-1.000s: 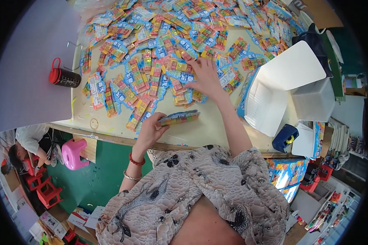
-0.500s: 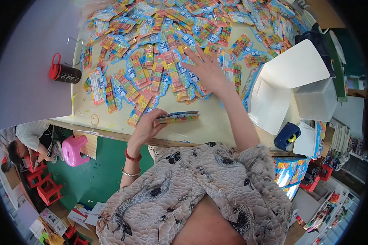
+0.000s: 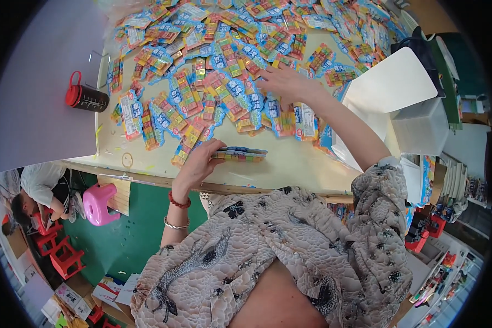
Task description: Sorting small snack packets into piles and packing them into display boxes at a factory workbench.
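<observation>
My left hand [image 3: 201, 162] is closed round one end of a small stack of blister packs [image 3: 241, 155], held edge-on above the near part of the table. The packs have blue card backs and rows of yellow, red and green blocks. Over the spread of similar blister packs [image 3: 224, 95], my right hand [image 3: 290, 86] reaches out with its fingers stretched, near a pack with reddish blocks [image 3: 253, 66]. Whether its fingertips touch that pack I cannot tell. Directly below the right hand lie a pack with yellow blocks [image 3: 283, 121] and one showing its white label [image 3: 307, 121].
To the right stand an open white-lined box [image 3: 391, 82] and a translucent plastic bin [image 3: 423, 128]. A dark bottle with a red lid [image 3: 87, 97] is at the left. On the green floor, a pink stool [image 3: 100, 204] stands near a crouching person [image 3: 44, 188].
My right hand has drawn slightly to the right, its elbow swinging outward. Packs under it have shifted and turned. The left hand keeps its stack in nearly the same spot.
</observation>
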Demonstrator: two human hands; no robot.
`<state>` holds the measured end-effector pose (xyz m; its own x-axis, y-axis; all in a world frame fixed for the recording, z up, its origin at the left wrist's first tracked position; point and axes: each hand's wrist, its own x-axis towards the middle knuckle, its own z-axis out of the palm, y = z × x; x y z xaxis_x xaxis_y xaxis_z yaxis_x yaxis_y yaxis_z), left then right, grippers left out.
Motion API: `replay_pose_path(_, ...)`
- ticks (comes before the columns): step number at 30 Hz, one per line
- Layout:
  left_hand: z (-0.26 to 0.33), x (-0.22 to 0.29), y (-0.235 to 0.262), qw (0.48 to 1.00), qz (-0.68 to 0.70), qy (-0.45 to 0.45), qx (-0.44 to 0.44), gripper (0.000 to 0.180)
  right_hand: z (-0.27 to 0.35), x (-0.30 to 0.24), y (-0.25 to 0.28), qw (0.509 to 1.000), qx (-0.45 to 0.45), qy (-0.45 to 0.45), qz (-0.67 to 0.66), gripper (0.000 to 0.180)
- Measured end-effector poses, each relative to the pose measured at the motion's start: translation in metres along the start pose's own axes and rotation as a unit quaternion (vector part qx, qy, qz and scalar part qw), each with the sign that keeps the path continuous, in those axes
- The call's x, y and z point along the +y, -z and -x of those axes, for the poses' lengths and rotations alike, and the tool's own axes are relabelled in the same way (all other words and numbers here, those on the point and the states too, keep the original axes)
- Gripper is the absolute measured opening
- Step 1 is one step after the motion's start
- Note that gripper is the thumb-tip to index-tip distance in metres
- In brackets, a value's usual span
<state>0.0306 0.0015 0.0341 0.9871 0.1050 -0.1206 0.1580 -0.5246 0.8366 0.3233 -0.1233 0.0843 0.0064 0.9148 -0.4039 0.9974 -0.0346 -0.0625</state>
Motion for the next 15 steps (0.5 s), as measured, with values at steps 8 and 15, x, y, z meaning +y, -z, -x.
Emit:
replay_pose_path(8,-0.010,-0.006,0.007,0.999,-0.025,-0.022,-0.016,0.033,0.019,0.030,0.036,0.978,0.061,-0.026,-0.198,0.015)
replay_pose_path(15,-0.005,0.000,0.006,1.000,-0.007,0.007,-0.012,0.032,-0.010,-0.019,-0.015,0.733,0.444,-0.159,-0.490,0.014)
